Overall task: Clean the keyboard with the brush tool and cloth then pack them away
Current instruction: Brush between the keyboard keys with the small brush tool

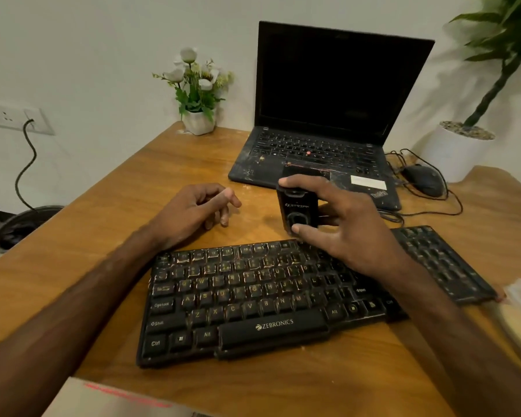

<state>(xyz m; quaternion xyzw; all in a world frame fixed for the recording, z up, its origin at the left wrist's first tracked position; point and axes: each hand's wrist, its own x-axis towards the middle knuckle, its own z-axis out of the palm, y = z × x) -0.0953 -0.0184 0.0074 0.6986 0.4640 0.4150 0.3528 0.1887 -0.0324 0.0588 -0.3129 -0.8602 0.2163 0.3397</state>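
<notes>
The keyboard [253, 299] lies on the table [103, 212] at lower centre, the laptop [322, 158] behind it at upper centre, the brush tool [297, 206] between them in the right hand [346, 230]. A flower pot [198, 122] stands left of the laptop, a mouse [424, 179] right of it.

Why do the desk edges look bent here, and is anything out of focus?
Head view: the wide-angle lens bows the table edges and slants the laptop; the keyboard and the black tool in the right hand look sharp; the plant at the right edge is smeared; light soft, shadows faint.
</notes>
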